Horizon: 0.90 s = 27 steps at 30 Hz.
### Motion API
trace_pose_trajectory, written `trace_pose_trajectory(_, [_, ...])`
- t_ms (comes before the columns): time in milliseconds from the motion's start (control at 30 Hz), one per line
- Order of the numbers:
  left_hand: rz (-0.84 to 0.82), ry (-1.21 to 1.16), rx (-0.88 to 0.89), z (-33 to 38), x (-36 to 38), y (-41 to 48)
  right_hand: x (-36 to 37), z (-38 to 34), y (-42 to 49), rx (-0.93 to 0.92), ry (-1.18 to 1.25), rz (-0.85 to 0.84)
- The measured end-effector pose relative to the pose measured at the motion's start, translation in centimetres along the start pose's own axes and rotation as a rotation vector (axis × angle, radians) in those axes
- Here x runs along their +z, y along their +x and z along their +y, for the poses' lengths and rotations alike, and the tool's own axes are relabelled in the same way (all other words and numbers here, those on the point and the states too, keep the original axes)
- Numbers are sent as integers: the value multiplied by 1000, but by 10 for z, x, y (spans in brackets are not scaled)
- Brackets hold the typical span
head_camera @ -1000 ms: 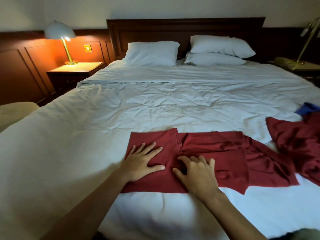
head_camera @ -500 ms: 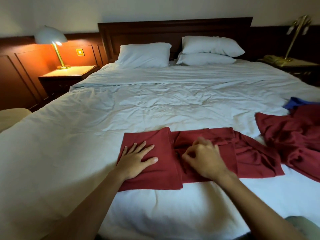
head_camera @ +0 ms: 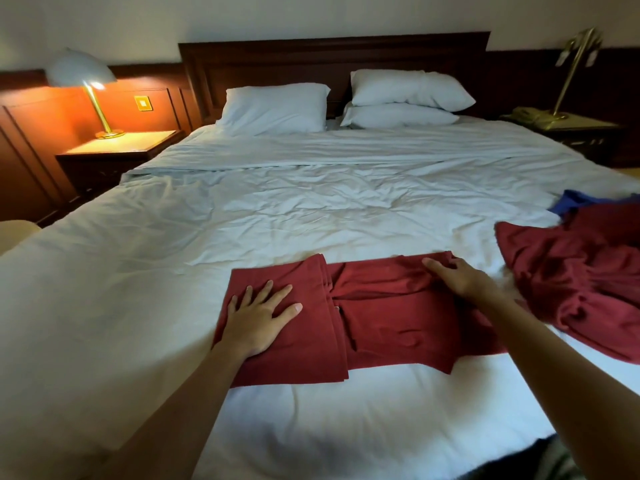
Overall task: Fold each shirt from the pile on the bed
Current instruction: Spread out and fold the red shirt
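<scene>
My left grip point(head_camera: 259, 317) lay flat, fingers spread, on the shirt point(head_camera: 391, 317) at the near edge of the rumpled bed point(head_camera: 311, 216). My right grip point(head_camera: 457, 282) touched its far right corner; I couldn't tell whether it was pinching. The pile point(head_camera: 571, 271) sat to the right. Beyond were pillows point(head_camera: 273, 107) and a lit lamp point(head_camera: 81, 69).

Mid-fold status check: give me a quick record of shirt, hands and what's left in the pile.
shirt in work: red shirt, partly folded, flat on the bed
left hand: flat on its left folded part
right hand: at its far right corner; grip unclear
pile: crumpled red garment, blue garment behind it, to the right
</scene>
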<state>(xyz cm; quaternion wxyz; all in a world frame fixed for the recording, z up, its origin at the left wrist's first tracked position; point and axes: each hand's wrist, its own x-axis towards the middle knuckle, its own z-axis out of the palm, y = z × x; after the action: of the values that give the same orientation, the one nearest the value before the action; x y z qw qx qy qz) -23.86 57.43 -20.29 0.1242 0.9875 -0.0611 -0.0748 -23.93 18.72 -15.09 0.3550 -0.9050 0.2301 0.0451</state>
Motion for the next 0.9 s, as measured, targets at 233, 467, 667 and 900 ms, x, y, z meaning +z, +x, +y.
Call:
trace_pose_trajectory(233, [34, -15, 1, 0, 4, 0, 31, -18, -14, -127, -83, 71])
trace_pose_trajectory(467, [57, -43, 12, -1, 4, -2, 26, -31, -28, -285, -67, 251])
trace_pose_trajectory(667, [145, -522, 32, -11, -7, -1, 18, -114, -56, -529, -226, 378])
trace_pose_trajectory(900, [44, -1742, -159, -45, -49, -4, 53, -238, -117, -754, -321, -260])
